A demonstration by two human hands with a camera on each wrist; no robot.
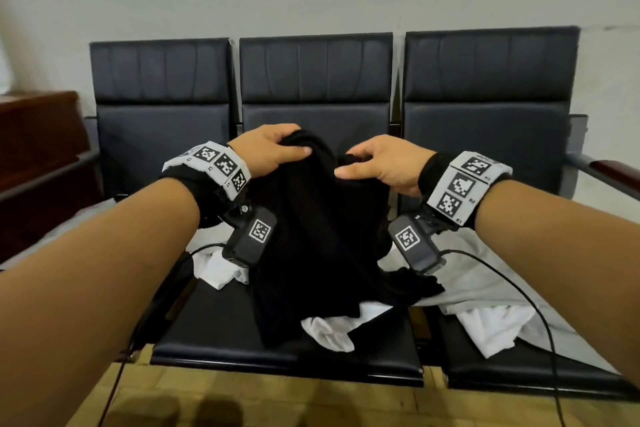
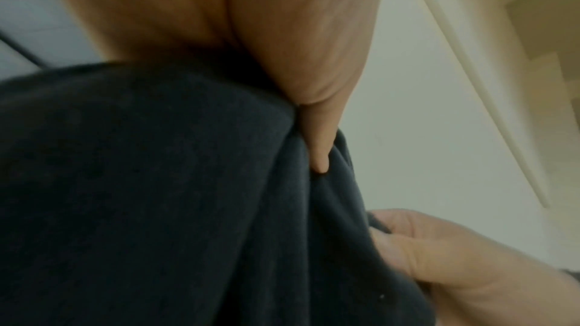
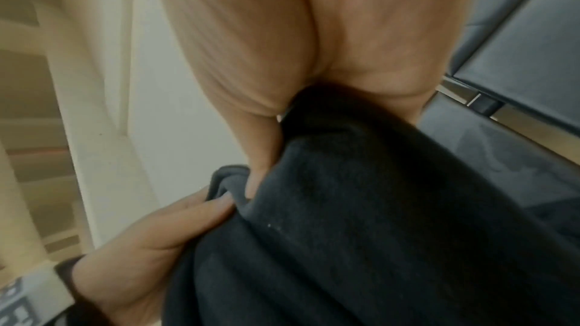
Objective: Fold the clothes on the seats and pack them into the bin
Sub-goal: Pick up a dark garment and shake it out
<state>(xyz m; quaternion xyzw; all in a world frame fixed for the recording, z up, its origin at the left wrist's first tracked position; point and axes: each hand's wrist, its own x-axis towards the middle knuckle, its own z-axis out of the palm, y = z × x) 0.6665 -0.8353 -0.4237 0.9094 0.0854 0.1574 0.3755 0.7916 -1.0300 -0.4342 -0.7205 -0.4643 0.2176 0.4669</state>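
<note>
A black garment (image 1: 311,246) hangs over the middle seat (image 1: 277,347), lifted by its top edge. My left hand (image 1: 273,152) grips the upper left of the cloth, thumb on the near side. My right hand (image 1: 377,163) pinches the upper right of it. In the left wrist view the dark fabric (image 2: 157,182) fills the lower left, with the left thumb (image 2: 320,148) pressed into it and the right hand (image 2: 439,257) holding it lower right. In the right wrist view the same cloth (image 3: 361,220) is bunched in my right hand, and the left hand (image 3: 150,237) grips it lower left. No bin is in view.
White clothes (image 1: 329,329) lie under the black garment on the middle seat. A grey garment (image 1: 485,277) and a white one (image 1: 491,326) lie on the right seat. A wooden cabinet (image 1: 38,149) stands at the left. Camera cables (image 1: 540,322) trail from both wrists.
</note>
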